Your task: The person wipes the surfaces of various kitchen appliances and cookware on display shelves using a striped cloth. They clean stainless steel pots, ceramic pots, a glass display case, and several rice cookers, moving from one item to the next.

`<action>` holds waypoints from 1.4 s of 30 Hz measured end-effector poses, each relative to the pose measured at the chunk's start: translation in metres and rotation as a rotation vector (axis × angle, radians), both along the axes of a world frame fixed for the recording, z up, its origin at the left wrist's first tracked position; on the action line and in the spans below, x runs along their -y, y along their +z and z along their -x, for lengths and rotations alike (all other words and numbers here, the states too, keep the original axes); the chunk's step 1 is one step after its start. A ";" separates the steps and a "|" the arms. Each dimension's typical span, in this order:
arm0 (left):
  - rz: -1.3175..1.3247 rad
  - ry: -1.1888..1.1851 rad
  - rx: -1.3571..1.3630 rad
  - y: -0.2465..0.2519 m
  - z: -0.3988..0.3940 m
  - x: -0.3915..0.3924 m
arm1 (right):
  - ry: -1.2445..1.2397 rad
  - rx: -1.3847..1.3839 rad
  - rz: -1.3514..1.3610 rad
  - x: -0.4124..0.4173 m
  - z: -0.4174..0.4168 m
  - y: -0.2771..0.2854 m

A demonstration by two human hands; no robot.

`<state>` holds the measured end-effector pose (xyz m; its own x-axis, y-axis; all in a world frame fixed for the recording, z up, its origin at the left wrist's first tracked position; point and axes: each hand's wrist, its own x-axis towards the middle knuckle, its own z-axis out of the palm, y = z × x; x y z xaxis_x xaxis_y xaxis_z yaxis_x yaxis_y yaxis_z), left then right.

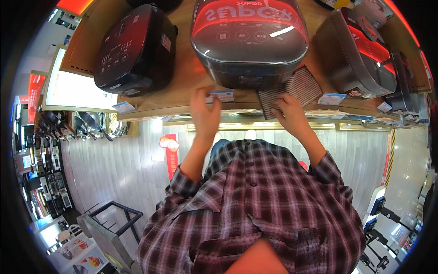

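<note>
My left hand (pixel 206 114) is at the shelf's front edge, its fingertips at the left end of a price tag (pixel 224 96); whether they grip it I cannot tell. A striped cloth (pixel 304 85) lies on the wooden shelf, partly beside and in front of a large Supor rice cooker (pixel 251 44). The fingers of my right hand (pixel 291 111) rest on the cloth's left part, which hangs near the front edge. The rice cooker stands behind both hands, its lid shiny with red reflections.
A black Supor cooker (pixel 137 51) stands left on the shelf (pixel 181 82), a dark grey cooker (pixel 352 54) right. More price tags (pixel 331 99) line the front edge. Frying pans (pixel 89 121) hang at left. A grey chair-like frame (pixel 109 233) stands on the floor at lower left.
</note>
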<state>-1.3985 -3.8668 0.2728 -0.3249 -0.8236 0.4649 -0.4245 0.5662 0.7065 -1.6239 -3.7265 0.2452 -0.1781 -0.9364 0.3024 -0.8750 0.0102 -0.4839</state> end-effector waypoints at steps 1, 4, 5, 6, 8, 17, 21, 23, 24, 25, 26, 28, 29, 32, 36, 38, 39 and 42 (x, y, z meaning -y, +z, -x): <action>-0.047 0.020 -0.042 0.003 -0.009 0.009 | 0.017 -0.009 0.017 0.002 -0.004 -0.002; -0.209 0.005 -0.046 -0.018 -0.034 0.036 | 0.021 0.089 -0.048 0.012 -0.009 -0.005; -0.244 -0.024 -0.069 -0.024 -0.039 0.042 | 0.028 0.110 -0.049 0.014 -0.011 -0.007; -0.279 -0.060 -0.094 -0.027 -0.040 0.047 | 0.027 0.128 -0.049 0.016 -0.011 -0.010; -0.367 -0.096 -0.093 -0.027 -0.042 0.053 | 0.029 0.147 -0.052 0.019 -0.013 -0.012; -0.619 -0.317 -0.148 -0.047 -0.043 0.068 | -0.029 -0.014 -0.106 0.024 -0.026 -0.005; -0.593 -0.381 -0.079 -0.049 -0.048 0.073 | -0.070 0.004 -0.076 0.023 -0.027 -0.007; -0.640 -0.371 -0.116 -0.041 -0.048 0.071 | -0.123 -0.008 -0.096 0.025 -0.025 -0.005; -0.663 -0.368 -0.134 -0.035 -0.048 0.069 | -0.165 -0.039 -0.124 0.025 -0.023 -0.004; -0.640 -0.355 -0.137 -0.032 -0.048 0.069 | -0.207 -0.070 -0.152 0.024 -0.020 -0.004; -0.618 -0.342 -0.141 -0.029 -0.050 0.069 | -0.232 -0.090 -0.099 0.024 -0.016 -0.006; -0.576 -0.294 -0.162 -0.022 -0.057 0.070 | -0.259 -0.051 -0.129 0.022 -0.009 0.000; -0.557 -0.261 -0.179 -0.018 -0.062 0.070 | -0.272 -0.032 -0.143 0.019 -0.006 0.004; -0.539 -0.238 -0.253 0.004 -0.071 0.068 | -0.325 0.183 -0.116 0.007 -0.005 0.037; -0.506 -0.354 -0.320 0.033 -0.078 0.052 | -0.214 0.453 0.069 0.000 -0.024 0.125; -0.416 -0.508 -0.245 0.047 -0.080 0.046 | -0.126 0.528 0.200 0.003 -0.047 0.165; -0.325 -0.571 -0.241 0.058 -0.077 0.043 | -0.064 0.567 0.296 0.008 -0.060 0.176; -0.323 -0.715 -0.289 0.080 -0.072 0.035 | 0.149 0.737 0.542 0.024 -0.103 0.196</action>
